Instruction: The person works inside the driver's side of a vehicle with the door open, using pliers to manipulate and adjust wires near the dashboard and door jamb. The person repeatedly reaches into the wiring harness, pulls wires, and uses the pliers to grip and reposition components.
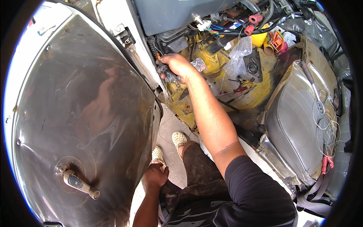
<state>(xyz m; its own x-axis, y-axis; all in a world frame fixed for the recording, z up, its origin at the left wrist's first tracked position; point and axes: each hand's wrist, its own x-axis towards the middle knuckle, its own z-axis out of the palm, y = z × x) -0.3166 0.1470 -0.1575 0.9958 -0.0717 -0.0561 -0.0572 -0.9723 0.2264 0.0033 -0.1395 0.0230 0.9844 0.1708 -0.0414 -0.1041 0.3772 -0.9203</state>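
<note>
My right hand [177, 67] reaches into the open vehicle footwell, its fingers wrapped round a dark cylindrical part [169, 75] with a metal end. A bit of orange [159, 57] shows just above the fingers. Part of the held piece is hidden by the hand. Low in the view, my left hand [156, 175] rests on my left knee beside the door's edge, fingers loosely laid out and nothing seen in them. Close to the right hand lie pliers [183, 94] and a clear plastic-wrapped item [198, 64] on the yellow floor [262, 94].
The open door [83, 102] with its window crank [81, 184] fills the left. Loose tools, including a red-handled screwdriver [239, 89], and bubble wrap [238, 56] lie in the footwell. Wires [217, 28] hang under the dashboard. The grey seat [293, 125] carries a tangle of thin wire [326, 132].
</note>
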